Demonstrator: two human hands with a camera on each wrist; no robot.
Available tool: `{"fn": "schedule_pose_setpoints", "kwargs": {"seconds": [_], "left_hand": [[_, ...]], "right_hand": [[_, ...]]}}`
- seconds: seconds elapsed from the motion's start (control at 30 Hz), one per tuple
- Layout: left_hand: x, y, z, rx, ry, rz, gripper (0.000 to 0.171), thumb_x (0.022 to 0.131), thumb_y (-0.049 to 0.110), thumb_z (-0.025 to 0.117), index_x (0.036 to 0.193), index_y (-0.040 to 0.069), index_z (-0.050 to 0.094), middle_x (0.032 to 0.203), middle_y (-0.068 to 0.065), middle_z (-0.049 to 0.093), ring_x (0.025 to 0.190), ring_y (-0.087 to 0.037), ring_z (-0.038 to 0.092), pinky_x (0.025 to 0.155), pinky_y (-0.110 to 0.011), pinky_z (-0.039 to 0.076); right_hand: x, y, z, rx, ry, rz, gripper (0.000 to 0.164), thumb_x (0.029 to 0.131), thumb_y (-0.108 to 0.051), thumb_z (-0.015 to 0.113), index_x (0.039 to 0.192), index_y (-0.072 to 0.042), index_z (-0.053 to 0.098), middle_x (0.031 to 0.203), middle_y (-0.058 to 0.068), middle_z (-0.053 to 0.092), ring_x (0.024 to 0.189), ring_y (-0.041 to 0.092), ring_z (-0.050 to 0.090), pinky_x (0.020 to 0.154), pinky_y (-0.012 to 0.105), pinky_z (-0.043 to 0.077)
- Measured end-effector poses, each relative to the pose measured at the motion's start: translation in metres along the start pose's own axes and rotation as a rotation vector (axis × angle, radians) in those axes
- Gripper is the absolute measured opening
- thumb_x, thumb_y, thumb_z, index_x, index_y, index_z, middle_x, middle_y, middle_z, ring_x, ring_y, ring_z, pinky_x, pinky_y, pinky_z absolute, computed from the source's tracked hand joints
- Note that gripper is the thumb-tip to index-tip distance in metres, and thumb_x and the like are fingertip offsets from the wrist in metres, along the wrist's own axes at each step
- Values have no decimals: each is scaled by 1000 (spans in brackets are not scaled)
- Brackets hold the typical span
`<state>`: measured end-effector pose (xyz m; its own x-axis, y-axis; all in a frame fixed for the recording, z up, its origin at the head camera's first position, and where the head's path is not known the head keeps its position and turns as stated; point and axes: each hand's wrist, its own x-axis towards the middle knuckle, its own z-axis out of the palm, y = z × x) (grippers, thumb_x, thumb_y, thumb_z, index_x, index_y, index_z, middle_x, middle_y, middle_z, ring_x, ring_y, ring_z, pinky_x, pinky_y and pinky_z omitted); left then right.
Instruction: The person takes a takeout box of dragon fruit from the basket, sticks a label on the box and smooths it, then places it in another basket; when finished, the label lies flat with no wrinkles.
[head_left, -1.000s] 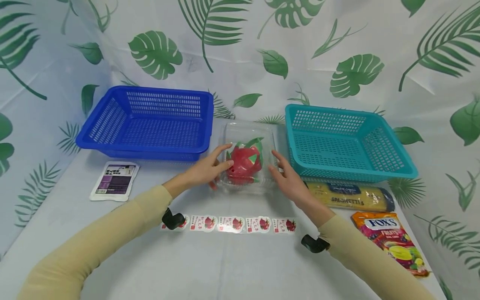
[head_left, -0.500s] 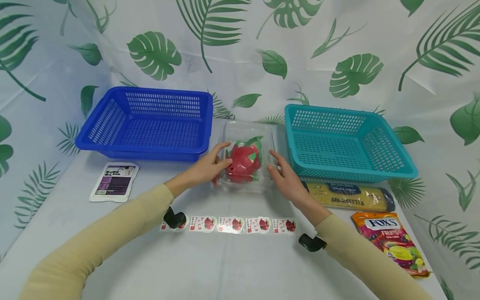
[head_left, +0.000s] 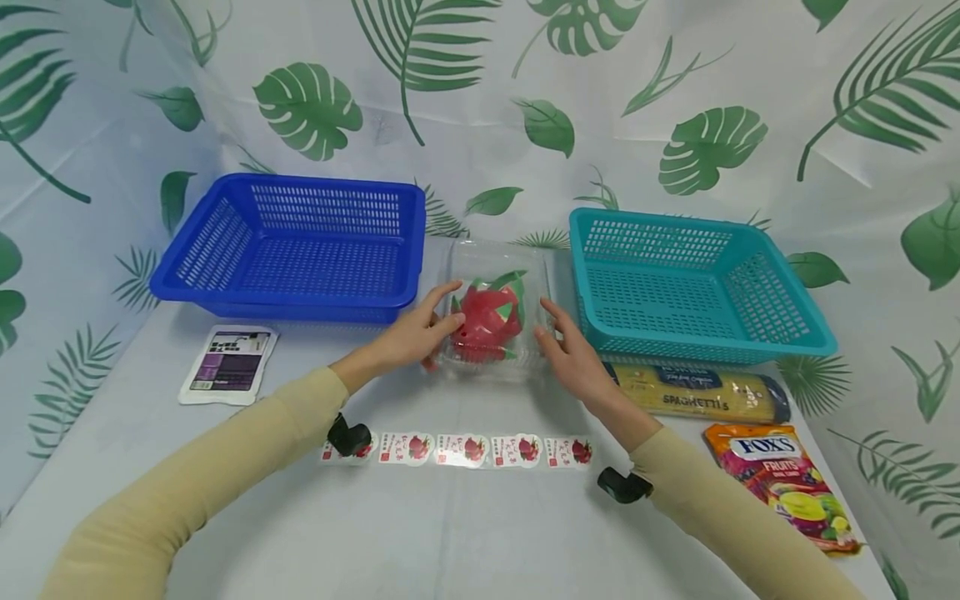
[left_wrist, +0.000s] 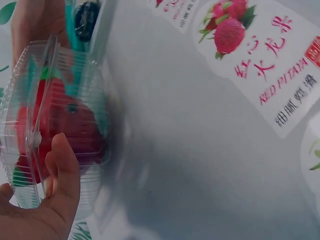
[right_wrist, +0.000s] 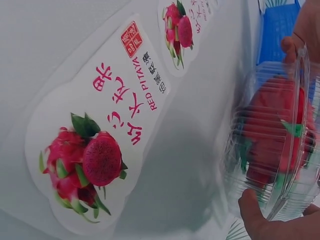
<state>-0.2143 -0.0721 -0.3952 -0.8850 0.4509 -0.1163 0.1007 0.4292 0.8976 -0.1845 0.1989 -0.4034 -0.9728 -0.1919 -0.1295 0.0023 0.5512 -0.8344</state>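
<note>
A clear plastic clamshell box rests on the table between my hands, its lid down. Inside lies a red dragon fruit with green leaf tips. My left hand holds the box by its left side, thumb on the near part and fingers around the edge. On the opposite side, my right hand grips the box with thumb and fingers at the rim, as the right wrist view shows. Nearer my body runs a strip of dragon fruit labels; one label reads RED PITAYA.
A blue basket stands behind my left hand and a teal basket at the right. Below the teal one lie a spaghetti pack and a Fox's candy bag. A white and purple packet lies at left.
The box has shifted very slightly away from me. My right hand has moved a touch left, and both hands stay on the box's sides.
</note>
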Motion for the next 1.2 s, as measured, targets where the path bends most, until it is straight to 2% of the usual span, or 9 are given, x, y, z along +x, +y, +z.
{"fn": "schedule_pose_setpoints", "kwargs": {"seconds": [0.13, 0.23, 0.4, 0.73, 0.83, 1.0, 1.1, 1.2], "left_hand": [[1, -5, 4, 41, 9, 67, 67, 102, 34, 52, 156, 19, 17, 72, -7, 49, 49, -24, 55, 56, -51, 54], [1, -6, 6, 13, 27, 91, 66, 101, 30, 54, 156, 16, 20, 69, -6, 47, 48, -21, 53, 56, -53, 54], [1, -3, 5, -33, 40, 83, 62, 102, 27, 53, 155, 17, 23, 69, -5, 45, 51, -20, 51, 59, -54, 54], [1, -2, 3, -50, 43, 62, 60, 103, 28, 51, 155, 19, 23, 72, -7, 44, 53, -24, 53, 60, -53, 55], [1, -4, 3, -42, 46, 48, 61, 103, 31, 51, 156, 22, 22, 76, -9, 47, 53, -29, 57, 61, -53, 55], [-6, -12, 4, -84, 66, 31, 60, 104, 35, 47, 156, 31, 18, 96, -16, 52, 62, -33, 59, 62, -52, 56], [-16, -19, 5, -143, 101, 27, 57, 105, 32, 44, 156, 29, 18, 107, -21, 51, 71, -35, 60, 64, -51, 56], [-28, -27, 7, -140, 160, 16, 52, 106, 29, 43, 153, 18, 24, 109, -24, 52, 72, -34, 63, 65, -47, 56]], "right_hand": [[-4, 3, -1, 21, -9, -1, 62, 103, -48, 40, 157, -30, 14, 160, 18, 18, 138, 42, 34, 107, 59, 33], [-7, 5, -1, 37, -4, -5, 63, 103, -49, 40, 157, -30, 15, 159, 18, 18, 138, 41, 35, 107, 59, 33], [-7, 6, -1, 40, 10, -26, 61, 103, -47, 40, 157, -29, 17, 159, 17, 19, 138, 40, 34, 107, 59, 33], [-6, 0, -2, 59, 9, -48, 58, 106, -36, 40, 158, -23, 16, 159, 20, 18, 138, 42, 34, 107, 60, 33], [-6, 1, -1, 65, 6, -41, 59, 106, -36, 40, 158, -23, 16, 159, 21, 18, 138, 42, 34, 107, 59, 33], [-11, 4, -2, 66, 18, -16, 59, 104, -44, 40, 157, -29, 18, 158, 17, 22, 137, 39, 37, 107, 57, 34], [-20, 9, -4, 65, 25, -23, 59, 104, -45, 41, 157, -29, 20, 158, 15, 24, 133, 38, 43, 106, 57, 36], [-34, 16, -7, 23, 35, -70, 58, 105, -41, 42, 157, -25, 21, 157, 15, 28, 130, 36, 47, 104, 57, 38]]}}
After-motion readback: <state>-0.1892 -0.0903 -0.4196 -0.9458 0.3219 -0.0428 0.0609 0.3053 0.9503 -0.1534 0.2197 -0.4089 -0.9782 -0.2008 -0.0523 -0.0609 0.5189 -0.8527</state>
